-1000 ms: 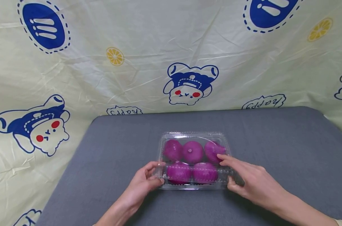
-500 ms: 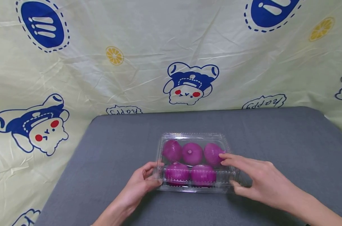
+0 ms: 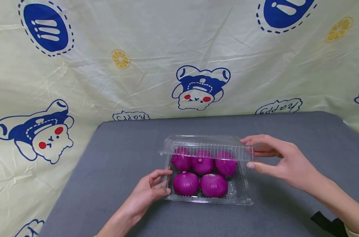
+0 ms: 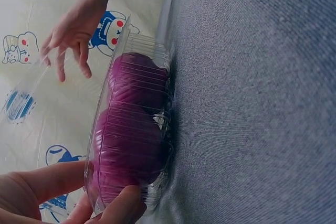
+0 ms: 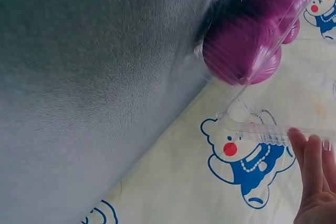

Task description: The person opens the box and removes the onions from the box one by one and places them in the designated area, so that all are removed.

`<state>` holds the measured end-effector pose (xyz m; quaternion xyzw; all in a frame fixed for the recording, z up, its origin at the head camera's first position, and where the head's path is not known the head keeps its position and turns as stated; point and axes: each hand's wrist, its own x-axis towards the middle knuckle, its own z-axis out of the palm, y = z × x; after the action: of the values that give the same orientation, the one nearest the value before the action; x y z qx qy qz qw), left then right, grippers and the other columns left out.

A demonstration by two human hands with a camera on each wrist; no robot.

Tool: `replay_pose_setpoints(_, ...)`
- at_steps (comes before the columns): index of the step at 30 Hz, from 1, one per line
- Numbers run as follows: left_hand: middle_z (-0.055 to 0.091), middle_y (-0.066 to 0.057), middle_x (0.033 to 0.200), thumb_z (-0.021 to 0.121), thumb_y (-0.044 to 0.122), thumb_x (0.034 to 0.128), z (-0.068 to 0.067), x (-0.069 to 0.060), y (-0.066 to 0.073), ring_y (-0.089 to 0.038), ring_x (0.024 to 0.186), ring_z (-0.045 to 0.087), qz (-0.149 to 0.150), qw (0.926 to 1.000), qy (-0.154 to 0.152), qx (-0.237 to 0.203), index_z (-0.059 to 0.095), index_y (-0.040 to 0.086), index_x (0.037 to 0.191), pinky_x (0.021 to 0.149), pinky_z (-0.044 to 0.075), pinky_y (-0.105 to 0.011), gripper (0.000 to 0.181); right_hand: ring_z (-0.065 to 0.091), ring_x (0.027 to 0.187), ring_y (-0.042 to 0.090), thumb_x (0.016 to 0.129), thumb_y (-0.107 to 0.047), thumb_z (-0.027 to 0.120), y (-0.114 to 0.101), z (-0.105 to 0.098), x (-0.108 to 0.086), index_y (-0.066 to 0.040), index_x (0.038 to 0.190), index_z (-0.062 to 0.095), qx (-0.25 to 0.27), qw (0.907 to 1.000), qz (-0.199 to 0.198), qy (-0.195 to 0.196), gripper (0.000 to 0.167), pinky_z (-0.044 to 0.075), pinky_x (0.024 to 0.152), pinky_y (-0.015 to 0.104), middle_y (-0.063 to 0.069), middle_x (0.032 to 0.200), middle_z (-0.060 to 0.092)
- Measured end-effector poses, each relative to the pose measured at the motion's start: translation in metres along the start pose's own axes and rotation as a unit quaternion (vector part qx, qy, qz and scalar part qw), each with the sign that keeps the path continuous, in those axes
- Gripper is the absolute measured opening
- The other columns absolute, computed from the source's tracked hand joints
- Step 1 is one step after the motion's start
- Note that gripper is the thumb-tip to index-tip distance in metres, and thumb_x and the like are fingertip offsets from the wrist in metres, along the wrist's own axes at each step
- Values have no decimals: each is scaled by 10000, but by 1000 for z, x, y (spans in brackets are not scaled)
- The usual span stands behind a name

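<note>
A clear plastic clamshell box (image 3: 238,194) lies on the grey table with several purple onions (image 3: 214,186) in it. Its lid (image 3: 209,149) is tilted up, hinged along the far side. My left hand (image 3: 148,191) pinches the near left rim of the base, thumb in front and fingers at the side; the left wrist view shows that grip (image 4: 100,198) close up. At the lid's raised right corner, my right hand (image 3: 280,161) holds the edge between fingers and thumb. The right wrist view shows fingertips (image 5: 312,150) against the lid; the thumb is hidden there.
A grey cloth covers the table (image 3: 123,154). Behind it hangs a pale curtain (image 3: 152,82) printed with cartoon figures. A black strap (image 3: 328,223) is at the right wrist.
My right hand has moved up and away with the lid's front edge, so the box has opened and the onions show uncovered. The left hand keeps its hold on the base.
</note>
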<state>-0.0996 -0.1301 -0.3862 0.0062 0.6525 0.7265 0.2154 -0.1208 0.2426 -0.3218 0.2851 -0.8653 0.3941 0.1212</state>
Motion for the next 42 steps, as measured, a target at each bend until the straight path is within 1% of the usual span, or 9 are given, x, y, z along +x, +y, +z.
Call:
replay_pose_setpoints(6,366,-158,1530,650,-58,831,0,0,0,-317,1347,417,27,10000,-6,-60,497,-29,1356,934,464,-308,548,696,908,80,809,118,726,13,0,14,-41,1297,567,565,9954,-244,730,538,507,685,157,15,1263,637)
replay_pose_setpoints(9,366,-152,1531,651,-53,834,0,0,0,-323,1357,405,53,10000,-12,-28,498,-21,1359,949,459,-316,548,708,839,76,836,147,677,18,3,23,33,1268,567,637,9888,-512,1247,461,404,510,160,38,1234,650)
replay_pose_setpoints(12,367,-148,1531,652,-45,838,-1,0,0,-331,1364,394,67,10000,-12,25,501,-12,1362,966,451,-331,546,708,791,74,856,163,639,17,6,34,70,1203,600,650,9813,-628,1702,361,344,473,211,63,1180,672)
replay_pose_setpoints(16,364,-143,1534,652,-41,839,0,0,0,-337,1372,383,57,10000,-22,48,498,-10,1365,986,437,-343,549,693,721,76,884,142,617,9,8,48,84,1127,644,560,9747,-654,2062,251,451,581,159,112,1116,691)
replay_pose_setpoints(20,362,-144,1533,651,-45,840,0,0,0,-339,1372,383,55,10000,-20,46,499,-9,1363,995,434,-351,546,644,744,96,910,103,612,13,10,59,71,1128,653,546,9720,-475,2237,224,466,660,172,125,1100,686)
replay_pose_setpoints(27,356,-142,1537,656,-43,844,0,0,0,-339,1372,383,19,10000,18,68,504,3,1364,1003,430,-372,544,584,1081,161,968,-28,596,39,16,72,-34,1299,596,1068,9739,226,1988,331,446,860,197,85,1237,627)
replay_pose_setpoints(33,355,-145,1537,658,-42,847,0,0,0,-344,1373,381,-7,10000,37,35,505,4,1364,1003,430,-377,541,579,1089,247,984,-19,561,50,24,76,-98,1419,514,1440,9732,354,1756,445,509,800,201,116,1329,560)
replay_pose_setpoints(35,356,-144,1536,657,-44,846,0,0,0,-341,1370,385,-11,10000,45,14,505,2,1363,995,436,-367,541,580,1104,214,984,-9,557,52,28,77,-128,1465,470,1518,9734,455,1654,504,513,798,199,127,1343,547)
replay_pose_setpoints(42,360,-143,1535,660,-41,843,0,-1,0,-334,1364,397,-3,10000,63,15,511,1,1359,971,454,-351,539,527,1237,316,1005,-20,515,59,37,80,-312,1535,338,1713,9720,1008,1252,631,507,835,210,147,1431,483)
